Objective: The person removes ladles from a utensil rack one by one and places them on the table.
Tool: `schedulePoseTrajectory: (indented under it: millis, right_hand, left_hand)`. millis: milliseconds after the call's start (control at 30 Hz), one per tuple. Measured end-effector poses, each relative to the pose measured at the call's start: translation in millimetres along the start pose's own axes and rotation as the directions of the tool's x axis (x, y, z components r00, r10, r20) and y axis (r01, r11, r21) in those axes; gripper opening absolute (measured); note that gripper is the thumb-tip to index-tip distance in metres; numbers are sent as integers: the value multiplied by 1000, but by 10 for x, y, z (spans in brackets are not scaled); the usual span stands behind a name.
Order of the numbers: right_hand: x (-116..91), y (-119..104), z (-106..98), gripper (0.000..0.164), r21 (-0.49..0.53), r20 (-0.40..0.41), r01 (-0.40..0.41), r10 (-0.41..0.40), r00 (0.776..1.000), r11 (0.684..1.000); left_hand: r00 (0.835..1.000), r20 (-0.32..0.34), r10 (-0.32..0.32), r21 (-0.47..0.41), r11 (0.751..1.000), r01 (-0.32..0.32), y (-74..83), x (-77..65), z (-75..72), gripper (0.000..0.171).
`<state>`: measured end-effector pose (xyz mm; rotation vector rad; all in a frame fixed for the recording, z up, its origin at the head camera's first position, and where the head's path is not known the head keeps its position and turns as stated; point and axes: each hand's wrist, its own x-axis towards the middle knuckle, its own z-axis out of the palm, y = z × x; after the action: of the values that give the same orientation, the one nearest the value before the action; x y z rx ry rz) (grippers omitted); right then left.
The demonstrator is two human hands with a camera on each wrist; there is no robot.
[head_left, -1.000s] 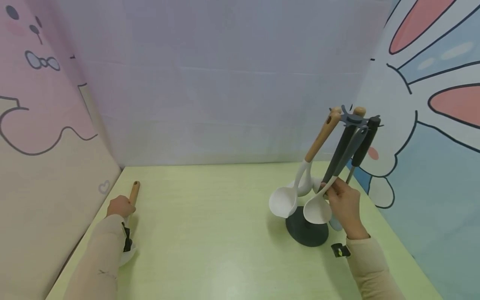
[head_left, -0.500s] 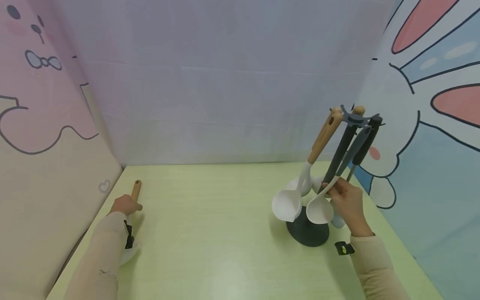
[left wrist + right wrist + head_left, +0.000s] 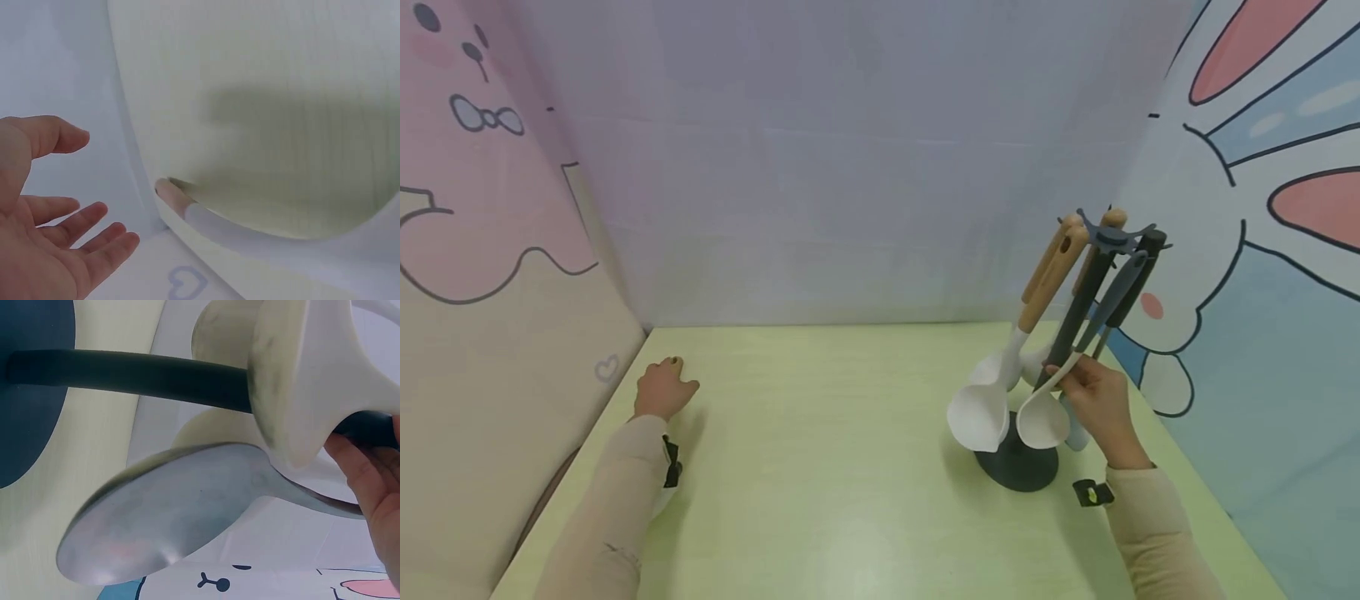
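Note:
A dark utensil stand [image 3: 1018, 463] leans at the right of the table, and my right hand [image 3: 1097, 408] grips its pole [image 3: 156, 378]. In front of those fingers hangs a white spoon [image 3: 1043, 421] with a grey handle. A white ladle [image 3: 977, 417] with a wooden handle hangs to its left. The right wrist view shows a metal spoon [image 3: 175, 515] beside the pole. On the left, my left hand [image 3: 664, 390] hovers with fingers spread and holds nothing. Below it lies a white utensil [image 3: 250, 240] with a wooden handle [image 3: 172, 195]; its head is mostly hidden by my sleeve.
A dark-handled utensil [image 3: 1138, 279] and other hanging pieces crowd the stand's hooked top [image 3: 1112, 240]. The pale green table [image 3: 820, 450] meets a plain backdrop [image 3: 850, 208] behind and printed cloth walls [image 3: 1292, 375] at the sides.
My left hand has let go of the wooden-handled utensil and moved away from me above it, fingers opening. My right hand keeps its grip; the hanging ladle has swung slightly.

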<state>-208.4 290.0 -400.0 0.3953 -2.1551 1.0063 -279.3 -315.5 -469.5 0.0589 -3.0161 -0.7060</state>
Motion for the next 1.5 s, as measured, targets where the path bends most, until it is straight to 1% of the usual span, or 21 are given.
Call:
schedulePoseTrajectory:
  millis: [100,133,200,267,367,533,633,800,900,1000,1067,1200,1300,1433,1500]
  right_hand:
    - [16,8,-6,9,21,20,-19,19,1000,1000]
    - [22,15,-8,9,30,26,-23,22,999,999]
    - [32,19,-10,9,44,36,-32,31,999,999]
    - [42,22,-10,9,48,43,-37,35,998,998]
    - [53,16,-6,9,40,42,-35,34,999,999]
    - [47,28,8,10,54,38,-43,41,998,998]
    - [25,36,11,13,59,26,-39,37,999,997]
    - [-1,31,8,18,56,15,-14,13,1000,998]
    - [-3,30,8,18,64,18,-12,11,1000,998]
    - [-5,17,5,17,61,16,-8,7,1000,998]
    - [-4,16,6,18,59,14,-3,2,1000,998]
    - [-6,33,7,16,52,10,-1,0,1000,999]
    - [-13,52,6,16,54,0,-3,3,1000,999]
    - [-30,37,9,18,78,-4,-21,21,1000,997]
    - [-41,34,14,18,108,-1,-30,30,1000,994]
  left_hand:
    - [996,-87,-12,-72,997,6,262,6,-41,66]
    - [995,-103,-18,-110,994,6,353,10,-59,67]
    - [990,-140,-8,-145,989,-13,549,13,-93,67]
    - [983,-182,24,-178,982,-57,732,20,-114,66]
    - [970,-228,82,-229,964,-135,1009,23,-139,64]
    - [944,-277,179,-294,920,-261,1467,25,-135,62]
    - [928,-288,235,-337,882,-328,1738,-4,-130,60]
    - [895,-311,319,-421,798,-431,2143,-108,-93,56]
    - [876,-313,367,-447,757,-477,2354,-172,-39,54]
    - [856,-313,412,-454,727,-516,2549,-225,27,52]
    - [845,-317,431,-464,707,-534,2671,-252,68,51]
    - [830,-320,457,-498,664,-558,2888,-288,154,49]
    - [823,-301,482,-531,633,-564,3028,-322,224,46]
    - [814,-245,526,-550,616,-564,3211,-399,307,42]
    - [806,-217,551,-553,611,-566,3308,-454,347,40]
